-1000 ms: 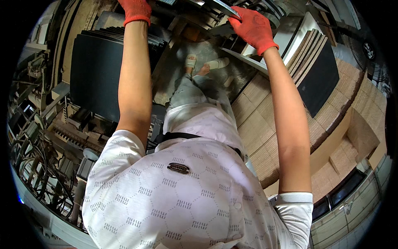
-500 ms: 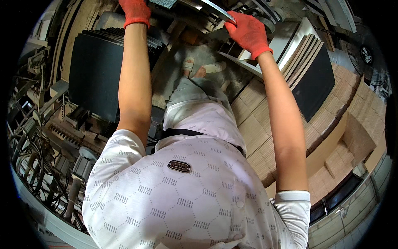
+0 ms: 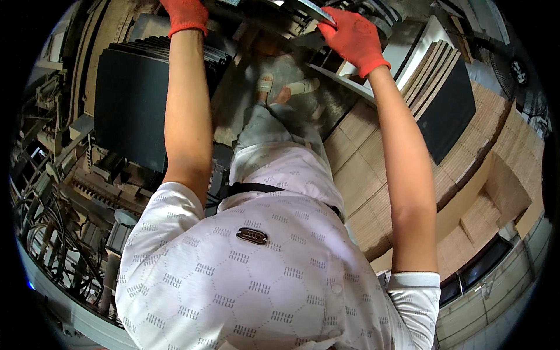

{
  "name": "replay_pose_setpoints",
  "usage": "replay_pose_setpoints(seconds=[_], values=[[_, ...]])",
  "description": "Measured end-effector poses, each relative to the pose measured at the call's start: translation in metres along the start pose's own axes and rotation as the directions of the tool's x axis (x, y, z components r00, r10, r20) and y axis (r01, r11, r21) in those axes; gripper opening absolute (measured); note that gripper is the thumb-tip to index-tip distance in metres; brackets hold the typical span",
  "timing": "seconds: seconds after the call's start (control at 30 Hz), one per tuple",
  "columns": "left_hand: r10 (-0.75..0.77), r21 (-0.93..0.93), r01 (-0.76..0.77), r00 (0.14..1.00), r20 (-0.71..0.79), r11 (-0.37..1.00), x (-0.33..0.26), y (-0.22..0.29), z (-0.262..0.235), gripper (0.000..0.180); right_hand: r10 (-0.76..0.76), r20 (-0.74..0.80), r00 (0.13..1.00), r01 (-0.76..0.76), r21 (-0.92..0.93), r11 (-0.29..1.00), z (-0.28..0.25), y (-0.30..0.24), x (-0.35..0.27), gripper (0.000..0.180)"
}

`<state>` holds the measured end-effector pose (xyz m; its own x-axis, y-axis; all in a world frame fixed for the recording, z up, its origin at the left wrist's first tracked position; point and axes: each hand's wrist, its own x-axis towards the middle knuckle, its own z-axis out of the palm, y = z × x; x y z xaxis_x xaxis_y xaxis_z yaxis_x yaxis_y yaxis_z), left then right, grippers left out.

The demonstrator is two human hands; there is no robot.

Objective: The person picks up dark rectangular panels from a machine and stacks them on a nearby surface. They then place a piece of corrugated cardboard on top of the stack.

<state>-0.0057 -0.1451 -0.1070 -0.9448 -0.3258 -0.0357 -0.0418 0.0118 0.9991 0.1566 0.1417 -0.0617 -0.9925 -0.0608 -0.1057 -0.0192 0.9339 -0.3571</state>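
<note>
Both gloved hands far out on the dark sheet

Your right hand (image 3: 353, 36) clamps the thin dark sheet's (image 3: 312, 9) far edge; your left hand (image 3: 185, 13) (mostly cropped) reaches far-left, its grip unclear, above the black board stack (image 3: 131, 105).

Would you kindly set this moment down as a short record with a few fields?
Left hand: red-gloved left hand raised at the top edge; its grip is cut off by the frame.
Right hand: red-gloved right hand resting on a thin grey sheet.
Left side: stack of dark boards.
Right side: light-and-dark panels leaning on edge.
Floor: feet in white sandals.
</note>
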Motion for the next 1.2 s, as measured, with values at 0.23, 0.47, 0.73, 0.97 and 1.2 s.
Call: replay_pose_setpoints(seconds=[0.23, 0.47, 0.73, 0.97, 1.2], values=[[0.134, -0.038, -0.135, 0.991, -0.03, 0.99, 0.006, -0.012, -0.001, 0.05, -0.145, -0.137, 0.98, 0.151, 0.038, 0.988, 0.0, -0.002, 0.002, 0.028], [0.362, 0.417, -0.364, 0.928, 0.085, 0.833, 0.017, -0.03, -0.017, 0.062, -0.128, -0.107, 0.986, 0.131, 0.026, 0.991, -0.004, -0.006, -0.001, 0.021], [0.434, 0.585, -0.52, 0.851, 0.295, 0.622, 0.019, -0.038, -0.025, 0.043, -0.152, -0.105, 0.983, 0.157, 0.046, 0.987, -0.004, -0.004, 0.0, 0.019], [0.397, 0.527, -0.533, 0.846, 0.357, 0.662, 0.022, -0.032, -0.025, 0.041, -0.149, -0.098, 0.984, 0.156, 0.068, 0.985, -0.007, -0.005, 0.0, 0.021], [0.14, 0.278, -0.143, 0.99, 0.032, 0.95, 0.001, -0.016, -0.008, 0.049, -0.121, -0.087, 0.989, 0.121, 0.004, 0.993, -0.005, -0.004, -0.001, 0.026]])
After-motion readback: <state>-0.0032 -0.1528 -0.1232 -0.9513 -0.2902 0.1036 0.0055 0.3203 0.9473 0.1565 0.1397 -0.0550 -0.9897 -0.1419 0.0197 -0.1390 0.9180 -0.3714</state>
